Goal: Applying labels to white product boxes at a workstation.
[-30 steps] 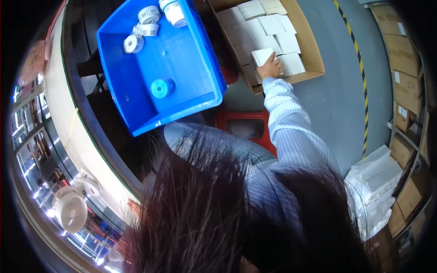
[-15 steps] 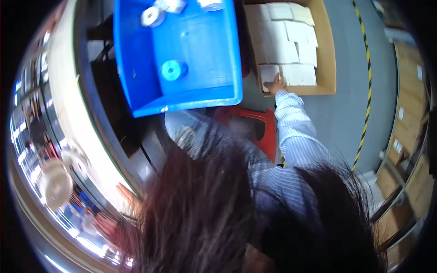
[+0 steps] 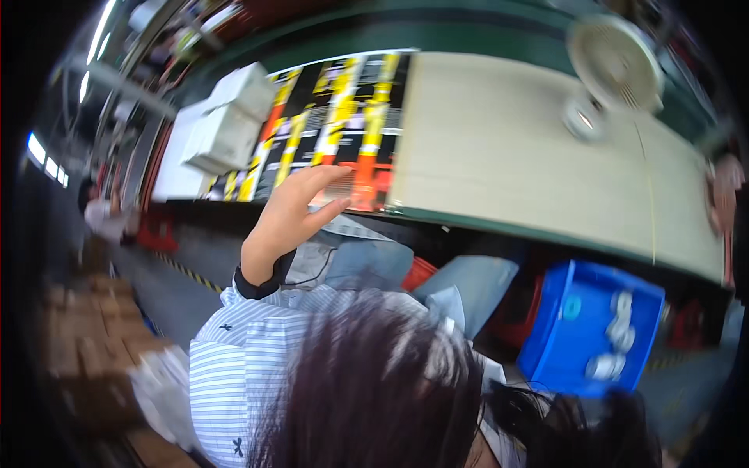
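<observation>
My left hand (image 3: 292, 209), with a dark band at its wrist, is over the near edge of the worktable. Its fingers and thumb are apart and nothing shows held between them. Just beyond the fingertips lie flat printed pieces (image 3: 343, 117) in black, yellow, white and orange, set in rows. Whether the fingertips touch the nearest orange one, I cannot tell. White boxes (image 3: 226, 129) are stacked left of these rows. My right hand is not in view; dark hair covers much of the lower middle.
The beige tabletop (image 3: 484, 132) stretches right, with a round fan (image 3: 616, 66) at its back. Below stands a blue bin (image 3: 538, 343) holding white rolls (image 3: 620, 335) and a turquoise one (image 3: 572, 307). Another person's hand (image 3: 725, 183) shows at the right rim. Brown cartons (image 3: 94, 327) are at left.
The view has swung left from the blue bin and the open carton of white boxes to the worktable. My right hand, earlier at that carton, has left view; my left hand is now plainly seen.
</observation>
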### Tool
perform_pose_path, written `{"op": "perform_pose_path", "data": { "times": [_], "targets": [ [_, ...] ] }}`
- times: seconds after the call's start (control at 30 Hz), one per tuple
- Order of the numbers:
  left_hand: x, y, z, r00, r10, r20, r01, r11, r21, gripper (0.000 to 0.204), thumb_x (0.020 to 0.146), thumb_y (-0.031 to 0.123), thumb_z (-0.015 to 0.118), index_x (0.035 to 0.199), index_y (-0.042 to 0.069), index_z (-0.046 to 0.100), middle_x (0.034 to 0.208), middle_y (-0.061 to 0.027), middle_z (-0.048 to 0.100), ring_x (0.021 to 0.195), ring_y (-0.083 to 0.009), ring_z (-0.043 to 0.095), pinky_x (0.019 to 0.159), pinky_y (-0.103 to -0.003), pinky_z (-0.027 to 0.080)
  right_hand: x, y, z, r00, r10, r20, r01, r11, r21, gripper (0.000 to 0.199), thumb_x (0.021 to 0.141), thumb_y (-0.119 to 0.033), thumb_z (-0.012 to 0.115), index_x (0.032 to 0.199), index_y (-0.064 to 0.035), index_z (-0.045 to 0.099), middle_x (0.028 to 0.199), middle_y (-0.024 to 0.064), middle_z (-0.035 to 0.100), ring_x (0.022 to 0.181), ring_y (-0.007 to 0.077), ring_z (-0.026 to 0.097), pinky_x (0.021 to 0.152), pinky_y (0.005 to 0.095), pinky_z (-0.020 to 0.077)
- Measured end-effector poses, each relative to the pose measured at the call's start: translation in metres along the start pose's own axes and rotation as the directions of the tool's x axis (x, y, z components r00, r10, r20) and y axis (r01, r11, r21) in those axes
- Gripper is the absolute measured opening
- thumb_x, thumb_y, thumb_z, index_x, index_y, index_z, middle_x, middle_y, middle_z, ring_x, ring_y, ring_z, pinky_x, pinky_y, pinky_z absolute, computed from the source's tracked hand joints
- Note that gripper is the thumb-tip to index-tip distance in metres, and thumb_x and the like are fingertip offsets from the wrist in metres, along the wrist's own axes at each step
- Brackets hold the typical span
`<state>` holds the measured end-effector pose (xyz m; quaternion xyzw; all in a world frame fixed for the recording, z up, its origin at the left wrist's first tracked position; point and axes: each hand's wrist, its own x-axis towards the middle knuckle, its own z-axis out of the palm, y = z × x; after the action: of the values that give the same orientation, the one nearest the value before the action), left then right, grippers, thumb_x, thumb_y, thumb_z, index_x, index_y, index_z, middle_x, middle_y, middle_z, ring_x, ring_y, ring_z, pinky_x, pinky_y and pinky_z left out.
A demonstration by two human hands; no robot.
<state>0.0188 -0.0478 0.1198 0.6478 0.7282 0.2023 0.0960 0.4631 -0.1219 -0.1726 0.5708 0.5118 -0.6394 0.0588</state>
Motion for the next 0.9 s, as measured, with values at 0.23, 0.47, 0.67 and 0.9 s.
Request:
{"op": "perform_pose_path", "data": {
  "times": [0.23, 0.47, 0.67, 0.9],
  "targets": [
    [-0.085, -0.093, -0.067, 0.737, -0.388, -0.554, 0.381, 0.915, -0.134, 0.029, 0.077, 0.014, 0.066, 0.102, -0.001, 0.06, 0.098, -0.0145, 0.063, 0.09, -0.0238, 0.06, 0.079, -0.029, 0.044, -0.034, -0.266, -0.101, 0.768, -0.634, 0.088, 0.636, 0.772, 0.005, 0.038, 0.081, -0.009, 0.064, 0.116, 0.0016, 0.054, 0.111, 0.016, 0.058, 0.103, 0.0199, 0.054, 0.091, 0.0314, 0.0415],
    [-0.099, -0.211, -0.126, 0.576, -0.243, -0.78, 0.469, 0.88, 0.072, 0.043, 0.073, 0.027, 0.07, 0.106, 0.003, 0.059, 0.108, -0.0145, 0.059, 0.1, -0.0279, 0.057, 0.085, -0.032, 0.044, -0.048, -0.526, -0.029, 0.324, -0.75, 0.576, 0.853, -0.031, -0.52, 0.051, 0.07, -0.009, 0.065, 0.119, -0.0033, 0.052, 0.108, 0.0152, 0.058, 0.099, 0.0299, 0.055, 0.087, 0.036, 0.0417],
    [-0.045, -0.287, -0.119, 0.691, -0.224, -0.687, 0.556, 0.772, 0.308, 0.063, 0.073, 0.051, 0.063, 0.112, 0.001, 0.056, 0.116, -0.0188, 0.055, 0.112, -0.0307, 0.048, 0.095, -0.043, 0.034, 0.023, -0.624, 0.094, 0.215, -0.522, 0.826, 0.948, -0.092, -0.305, 0.042, 0.082, -0.017, 0.061, 0.12, -0.003, 0.051, 0.115, 0.0123, 0.056, 0.104, 0.0243, 0.054, 0.092, 0.0339, 0.04],
    [-0.005, -0.277, -0.056, 0.75, -0.409, -0.52, 0.66, 0.526, 0.536, 0.09, 0.068, 0.055, 0.065, 0.13, -0.003, 0.034, 0.128, -0.0287, 0.038, 0.125, -0.0387, 0.031, 0.103, -0.052, 0.021, 0.075, -0.614, 0.145, 0.2, -0.427, 0.882, 0.978, 0.029, -0.208, 0.042, 0.085, -0.026, 0.059, 0.121, -0.0053, 0.052, 0.113, 0.0148, 0.057, 0.103, 0.0239, 0.055, 0.088, 0.0319, 0.043]
  ]
}}
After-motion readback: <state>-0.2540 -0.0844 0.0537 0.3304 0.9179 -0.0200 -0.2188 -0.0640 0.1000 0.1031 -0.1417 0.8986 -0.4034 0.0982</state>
